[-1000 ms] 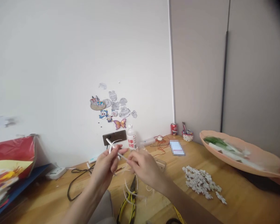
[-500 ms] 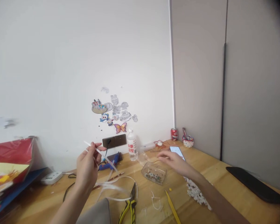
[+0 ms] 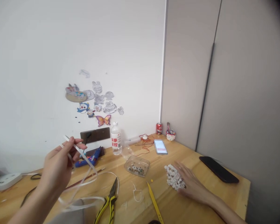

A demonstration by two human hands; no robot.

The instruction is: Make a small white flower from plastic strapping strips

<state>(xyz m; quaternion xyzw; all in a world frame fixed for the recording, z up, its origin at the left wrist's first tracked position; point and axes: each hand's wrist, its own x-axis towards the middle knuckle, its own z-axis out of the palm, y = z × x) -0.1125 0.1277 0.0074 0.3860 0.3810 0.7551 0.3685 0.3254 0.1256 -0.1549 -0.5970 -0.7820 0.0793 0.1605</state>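
My left hand (image 3: 60, 161) is raised at the left, pinching a thin white strip (image 3: 82, 154) between thumb and fingers; the strip hangs in loops down to the table. On the right, my right hand (image 3: 191, 182) lies with fingers spread against the right side of a pile of small white pieces (image 3: 174, 178). A clear tray (image 3: 137, 166) of small beads sits between the hands. Below it are a bent white strip piece (image 3: 137, 193), yellow tweezers (image 3: 155, 203) and yellow-black pliers (image 3: 110, 199).
At the back stand a water bottle (image 3: 116, 141), a red can (image 3: 159, 128) and a small pen cup (image 3: 170, 134). A phone (image 3: 161, 147) lies before them. A blue glue gun (image 3: 90, 158) is behind my left hand, and a black object (image 3: 218, 169) lies at the right.
The view has turned right. My right hand has moved from beside the tray, near the phone, down to the white pile. My left hand still holds the strip.
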